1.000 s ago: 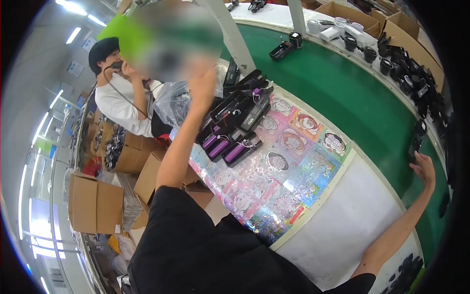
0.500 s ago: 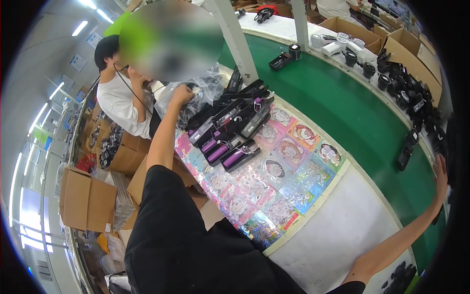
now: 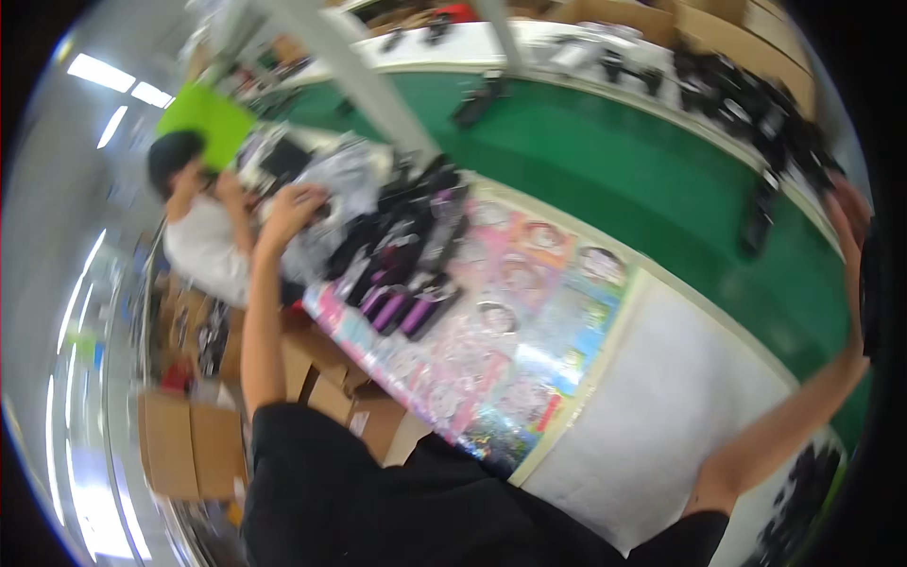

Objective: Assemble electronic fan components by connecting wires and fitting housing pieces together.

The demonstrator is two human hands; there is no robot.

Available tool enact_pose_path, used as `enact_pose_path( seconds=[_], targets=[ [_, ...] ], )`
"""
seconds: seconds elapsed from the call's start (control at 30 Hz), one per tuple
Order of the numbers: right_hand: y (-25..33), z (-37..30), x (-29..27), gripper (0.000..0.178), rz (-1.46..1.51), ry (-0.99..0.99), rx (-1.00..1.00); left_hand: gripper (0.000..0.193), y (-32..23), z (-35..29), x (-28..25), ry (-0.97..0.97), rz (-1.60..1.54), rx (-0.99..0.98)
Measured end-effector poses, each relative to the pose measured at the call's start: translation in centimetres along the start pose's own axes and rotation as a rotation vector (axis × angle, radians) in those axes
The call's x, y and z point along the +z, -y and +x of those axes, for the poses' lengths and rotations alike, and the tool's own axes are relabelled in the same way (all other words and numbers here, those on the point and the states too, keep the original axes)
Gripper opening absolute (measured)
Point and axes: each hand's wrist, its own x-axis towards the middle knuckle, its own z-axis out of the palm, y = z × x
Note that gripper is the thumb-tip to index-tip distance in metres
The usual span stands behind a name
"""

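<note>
My left hand (image 3: 295, 210) is at the crumpled clear plastic bag (image 3: 345, 175) on the left end of the table, its fingers curled together. What they grip there is blurred. Beside it lies a heap of black casings (image 3: 430, 227), some with purple cylindrical battery cells (image 3: 416, 317) and thin wires. My right arm stretches across the green conveyor belt (image 3: 605, 151) at the far right. My right hand (image 3: 849, 213) has its fingers extended beside a pile of black parts (image 3: 746, 104), with nothing visible in it; its outer side is cut by the rim. A long black casing (image 3: 759, 213) lies near it on the belt.
A sheet with colourful cartoon pictures (image 3: 510, 331) covers part of the table, next to a white surface (image 3: 652, 378). A slanted grey post (image 3: 354, 80) rises at the belt's edge. Cardboard boxes (image 3: 194, 444) stand at left, near a seated co-worker in white (image 3: 203, 241).
The view has turned and blurred. My right hand has moved farther forward along the belt toward the black parts. My left hand stays at the plastic bag.
</note>
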Motion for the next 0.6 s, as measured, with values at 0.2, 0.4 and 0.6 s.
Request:
enact_pose_path(
  seconds=[0.2,0.4,0.6],
  targets=[
    [10.2,1.7,12.0,0.028,0.636,0.582,-0.162,0.012,-15.5,-3.9,7.8,-0.026,-0.169,0.465],
    [10.5,0.6,11.1,0.038,0.984,0.695,0.019,0.017,-28.8,-0.7,23.8,0.001,-0.371,1.028],
    [5.8,1.7,8.9,0.038,0.970,0.394,0.198,0.019,-33.3,1.4,32.6,-0.012,-0.861,0.802]
  ],
)
